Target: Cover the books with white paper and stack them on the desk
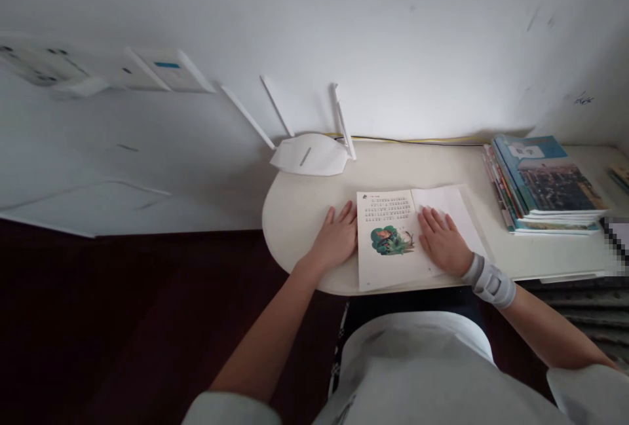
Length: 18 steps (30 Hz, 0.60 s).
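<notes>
An open book (388, 235) lies on the pale desk (295, 215), its left page showing text and a green picture. My left hand (337, 238) rests flat at the book's left edge, fingers stretched out, partly on the desk. My right hand (442, 238) lies flat on the right page, fingers spread. A grey wrist band (489, 281) wraps my right wrist. Neither hand holds anything.
A white router (312, 153) with several antennas sits at the desk's back left by the wall. A stack of books (540, 186) lies at the right. A cable (417, 139) runs along the wall. Wall sockets (167, 68) are at upper left. Dark floor lies to the left.
</notes>
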Tool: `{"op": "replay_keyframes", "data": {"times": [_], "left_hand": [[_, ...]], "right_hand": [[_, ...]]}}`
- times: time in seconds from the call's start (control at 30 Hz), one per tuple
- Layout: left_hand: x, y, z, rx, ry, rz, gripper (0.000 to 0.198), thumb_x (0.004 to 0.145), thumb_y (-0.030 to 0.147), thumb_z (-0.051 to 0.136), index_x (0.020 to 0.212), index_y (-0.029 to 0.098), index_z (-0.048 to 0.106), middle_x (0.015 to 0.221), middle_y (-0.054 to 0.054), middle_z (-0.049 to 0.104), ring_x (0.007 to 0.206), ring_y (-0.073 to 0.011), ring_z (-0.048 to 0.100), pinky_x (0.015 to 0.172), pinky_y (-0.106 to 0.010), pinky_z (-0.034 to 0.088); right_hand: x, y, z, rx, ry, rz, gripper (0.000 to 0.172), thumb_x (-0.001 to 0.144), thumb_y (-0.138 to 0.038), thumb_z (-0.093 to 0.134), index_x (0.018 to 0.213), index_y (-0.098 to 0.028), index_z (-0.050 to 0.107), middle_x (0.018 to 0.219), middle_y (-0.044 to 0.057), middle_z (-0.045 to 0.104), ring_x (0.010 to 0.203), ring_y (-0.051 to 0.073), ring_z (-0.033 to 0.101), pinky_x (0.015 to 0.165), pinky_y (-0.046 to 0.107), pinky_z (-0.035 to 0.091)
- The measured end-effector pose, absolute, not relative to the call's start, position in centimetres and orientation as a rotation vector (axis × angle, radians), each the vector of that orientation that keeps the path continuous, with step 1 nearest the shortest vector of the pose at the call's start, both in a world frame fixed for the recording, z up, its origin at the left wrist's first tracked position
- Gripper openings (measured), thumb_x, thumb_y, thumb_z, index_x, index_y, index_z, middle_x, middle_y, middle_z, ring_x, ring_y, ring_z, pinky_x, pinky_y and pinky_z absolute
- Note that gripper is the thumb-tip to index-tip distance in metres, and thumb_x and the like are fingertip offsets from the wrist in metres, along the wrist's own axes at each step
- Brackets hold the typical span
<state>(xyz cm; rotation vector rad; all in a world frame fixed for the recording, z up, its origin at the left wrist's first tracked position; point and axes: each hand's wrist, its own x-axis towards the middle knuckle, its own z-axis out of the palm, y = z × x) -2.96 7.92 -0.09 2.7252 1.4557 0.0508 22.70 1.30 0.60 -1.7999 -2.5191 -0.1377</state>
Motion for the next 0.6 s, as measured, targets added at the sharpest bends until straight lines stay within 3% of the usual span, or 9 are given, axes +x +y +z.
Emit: {"op": "replay_keyframes", "data": {"times": [0.4,0.6], "left_hand": [[-2.4,7.3,0.8,2.704,1.506,0.056,0.05,0.088,0.022,0.034,0.138,0.021,0.034,0.143,-0.013,0.036,0.134,-0.0321,0.026,0.103,-0.059,0.02],[-2.3,1.2,2.5,2.762,1.532,0.183,0.042,0.089,0.035,0.036,0.124,0.017,0.051,0.134,-0.014,0.048,0.128,-0.0327,0.035,0.103,-0.06,0.019]], "right_hand": [[22.0,1.1,0.9,-1.978,-2.474,-0.165,0.052,0.088,-0.02,0.031,0.136,-0.002,0.036,0.142,0.021,0.032,0.128,0.036,0.033,0.099,0.054,0.032],[25.5,5.1,3.0,-1.577,-2.838,0.026,0.05,0.09,-0.017,0.033,0.139,-0.013,0.034,0.146,0.013,0.028,0.134,0.03,0.025,0.103,0.048,0.03]]}}
